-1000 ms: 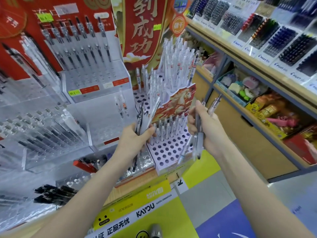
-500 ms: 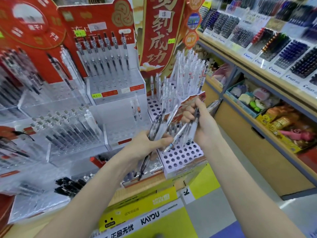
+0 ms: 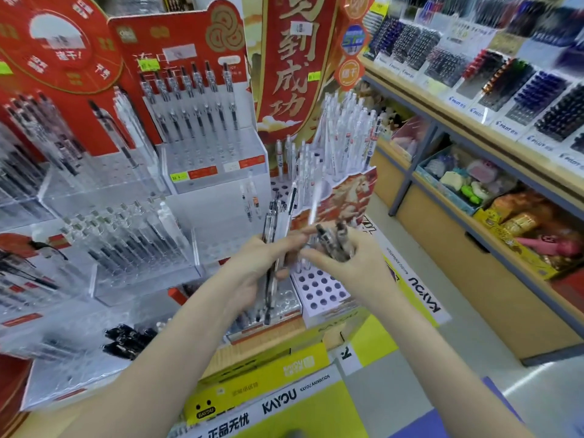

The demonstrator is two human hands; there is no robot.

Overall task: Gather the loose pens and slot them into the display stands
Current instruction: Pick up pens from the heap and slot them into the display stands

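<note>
KAYOU box (image 3: 252,374) nr hands (image 3: 303,260)

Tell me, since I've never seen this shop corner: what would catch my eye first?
Two hands meet at the centre: the left hand grips a bundle of clear pens, the right hand holds a darker bunch. Behind them rises a tall red banner with gold characters, beside a white stand dotted with empty holes.
</note>
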